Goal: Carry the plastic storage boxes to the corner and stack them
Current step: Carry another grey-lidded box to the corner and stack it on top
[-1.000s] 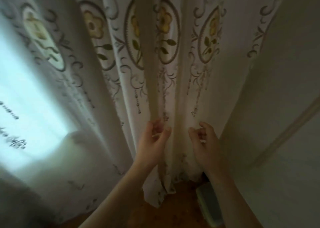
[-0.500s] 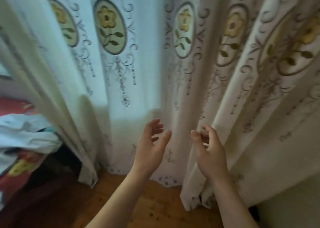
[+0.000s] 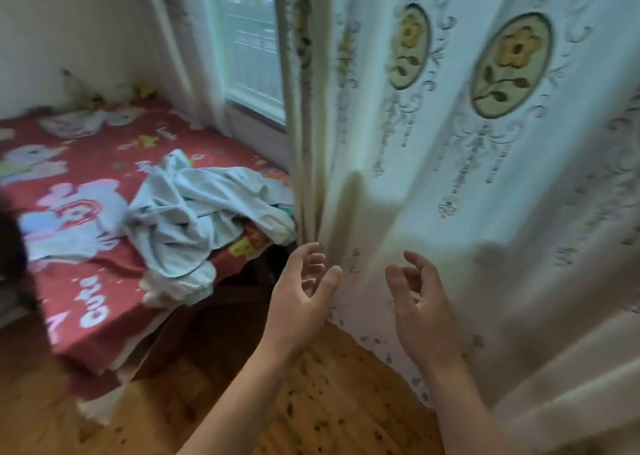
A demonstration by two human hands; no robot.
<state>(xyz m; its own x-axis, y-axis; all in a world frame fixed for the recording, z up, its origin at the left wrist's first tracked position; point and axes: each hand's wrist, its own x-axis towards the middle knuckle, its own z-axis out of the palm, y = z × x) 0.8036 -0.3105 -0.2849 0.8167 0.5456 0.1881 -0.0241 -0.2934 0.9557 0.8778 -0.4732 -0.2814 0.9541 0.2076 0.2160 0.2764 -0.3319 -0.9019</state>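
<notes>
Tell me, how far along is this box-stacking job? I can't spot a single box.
Nothing looks done from here: no plastic storage boxes or stack are in view. Nothing is in hand either; the left hand and right hand are open and empty in front of the curtain, above the wooden floor. The bed carries only crumpled clothes. Whatever carrying and stacking remains can't be judged from this view.

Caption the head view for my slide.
Two empty hands, left and right, raised before an embroidered floral curtain beside a red-sheeted bed.
</notes>
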